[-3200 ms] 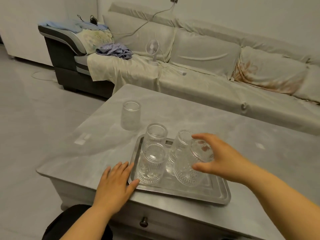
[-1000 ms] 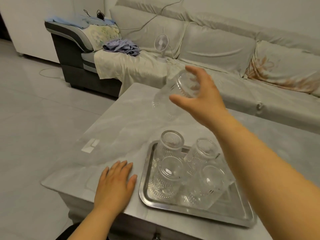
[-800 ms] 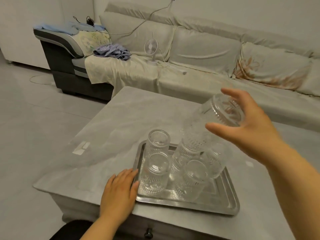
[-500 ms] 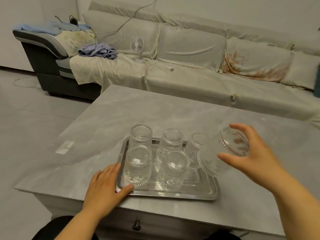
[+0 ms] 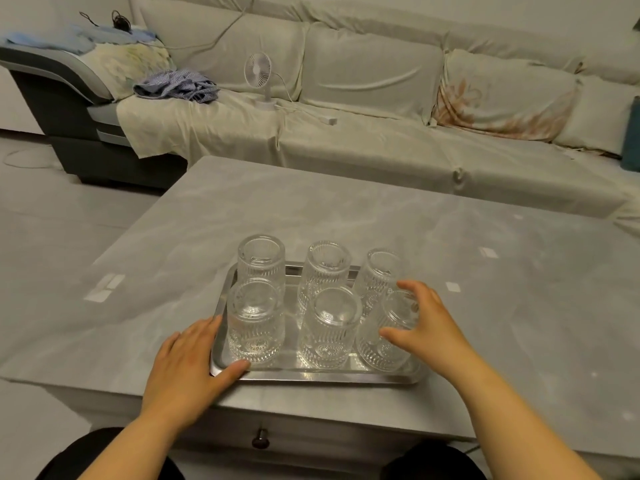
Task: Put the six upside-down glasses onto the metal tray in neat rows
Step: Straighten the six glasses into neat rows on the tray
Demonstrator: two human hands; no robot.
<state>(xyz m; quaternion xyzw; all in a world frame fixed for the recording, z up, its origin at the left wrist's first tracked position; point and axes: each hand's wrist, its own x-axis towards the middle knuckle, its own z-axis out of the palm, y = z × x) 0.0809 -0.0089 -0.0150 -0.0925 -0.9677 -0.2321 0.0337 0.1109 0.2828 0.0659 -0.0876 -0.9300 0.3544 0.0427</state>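
Note:
A metal tray [image 5: 311,375] lies near the front edge of the grey table [image 5: 363,216]. On it stand several ribbed clear glasses, upside down, in two rows of three. The front-right glass [image 5: 384,344] rests on the tray with my right hand [image 5: 422,323] around its upper part, thumb in front and fingers behind. The front-middle glass [image 5: 329,327] and front-left glass [image 5: 254,323] stand beside it. My left hand [image 5: 190,358] lies flat on the table with its fingers on the tray's left front corner.
Behind the table runs a long covered sofa [image 5: 363,98] with a small white fan [image 5: 258,69], a striped cloth [image 5: 176,84] and a cable on it. A drawer knob [image 5: 259,441] sits below the table's front edge.
My right hand carried the last glass from the far side of the table over the tray and brought it down onto the front-right spot. My left hand stayed at the tray's left edge.

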